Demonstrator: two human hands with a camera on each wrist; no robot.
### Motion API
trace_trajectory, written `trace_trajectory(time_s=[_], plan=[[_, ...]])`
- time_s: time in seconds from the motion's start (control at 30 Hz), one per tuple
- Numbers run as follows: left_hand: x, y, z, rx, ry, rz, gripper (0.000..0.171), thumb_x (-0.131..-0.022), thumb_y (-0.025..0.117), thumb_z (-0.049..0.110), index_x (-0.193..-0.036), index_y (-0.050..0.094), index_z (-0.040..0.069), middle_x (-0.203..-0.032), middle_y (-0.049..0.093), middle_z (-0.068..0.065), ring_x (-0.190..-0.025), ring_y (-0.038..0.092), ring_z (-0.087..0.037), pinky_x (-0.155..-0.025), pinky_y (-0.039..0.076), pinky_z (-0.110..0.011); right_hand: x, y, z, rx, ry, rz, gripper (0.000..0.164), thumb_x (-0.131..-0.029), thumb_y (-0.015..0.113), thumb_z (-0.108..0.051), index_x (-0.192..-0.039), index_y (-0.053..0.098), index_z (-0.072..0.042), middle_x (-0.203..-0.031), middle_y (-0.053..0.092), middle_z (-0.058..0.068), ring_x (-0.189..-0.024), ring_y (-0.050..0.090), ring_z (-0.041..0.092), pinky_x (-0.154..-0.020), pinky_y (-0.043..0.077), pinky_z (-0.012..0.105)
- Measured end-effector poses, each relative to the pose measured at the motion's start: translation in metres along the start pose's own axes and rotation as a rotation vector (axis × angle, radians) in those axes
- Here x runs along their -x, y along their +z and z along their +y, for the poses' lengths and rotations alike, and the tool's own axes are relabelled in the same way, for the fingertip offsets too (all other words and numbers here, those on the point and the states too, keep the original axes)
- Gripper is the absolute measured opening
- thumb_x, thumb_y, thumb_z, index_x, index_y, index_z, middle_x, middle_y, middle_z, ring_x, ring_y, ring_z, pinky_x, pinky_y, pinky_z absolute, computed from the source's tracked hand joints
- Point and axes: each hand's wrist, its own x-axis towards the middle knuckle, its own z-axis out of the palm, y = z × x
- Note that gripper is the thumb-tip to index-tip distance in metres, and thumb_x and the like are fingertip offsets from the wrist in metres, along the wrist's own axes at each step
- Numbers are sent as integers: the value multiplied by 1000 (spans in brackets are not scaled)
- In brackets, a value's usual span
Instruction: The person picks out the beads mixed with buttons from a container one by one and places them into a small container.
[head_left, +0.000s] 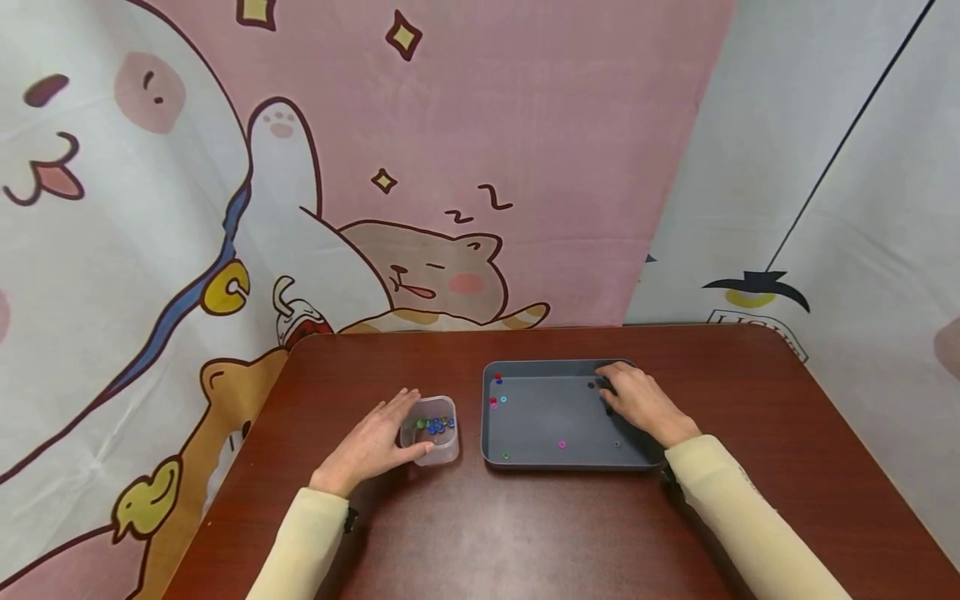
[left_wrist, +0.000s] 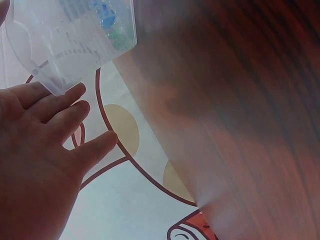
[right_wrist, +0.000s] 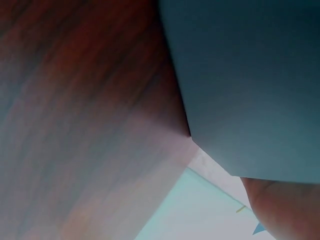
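A small clear plastic container (head_left: pixel 447 451) with several blue and green beads (head_left: pixel 437 426) inside stands on the table left of the tray. My left hand (head_left: pixel 372 443) holds it from the left, thumb along the near side and fingers at the far side; the left wrist view shows fingers (left_wrist: pixel 70 107) by the container (left_wrist: pixel 75 55). My right hand (head_left: pixel 642 403) reaches into the far right part of a grey tray (head_left: pixel 555 464), thumb and index finger apart, near a small dark bead (head_left: pixel 591 385). In the right wrist view the tray wall (right_wrist: pixel 240 100) hides most of that hand.
Small rings and beads lie scattered in the tray: a pink ring (head_left: pixel 562 444), a green ring (head_left: pixel 506 456), a light blue ring (head_left: pixel 503 399) and red beads (head_left: pixel 498 378) at the left. The brown table (head_left: pixel 480 533) meets a cartoon-printed cloth (head_left: pixel 570 167) behind.
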Motion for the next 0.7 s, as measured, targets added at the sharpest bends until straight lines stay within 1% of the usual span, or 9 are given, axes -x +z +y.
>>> trace_trajectory(time_s=[0.23,0.37,0.5,0.7], plan=[[0,0,1,4,-13,-2,97,-89,70,66,-157,42,4,-162,41,-18,-152,33,-34,-121,28,-57,2,2,0,-20,-18,-15,36,-94,74,-2,-128,67,8,-127,64,27,-115,64,43,-87,56,55],[0,0,1,8,-13,5,97,-88,70,66,-157,43,4,-161,41,-18,-152,34,-35,-120,28,-58,4,4,-1,-29,-40,0,35,-92,74,0,-126,68,7,-125,66,25,-114,64,42,-88,56,55],[0,0,1,1,-13,5,96,-88,70,65,-157,43,4,-161,41,-18,-152,33,-34,-121,28,-58,6,6,0,-18,-64,7,36,-92,76,-1,-127,70,4,-122,69,21,-112,66,38,-89,57,54],[0,0,2,5,-13,11,94,-88,73,62,-156,44,4,-161,42,-19,-152,34,-33,-120,28,-57,8,7,-1,11,-99,22,33,-90,78,-1,-123,73,1,-116,71,17,-106,68,35,-84,57,52]])
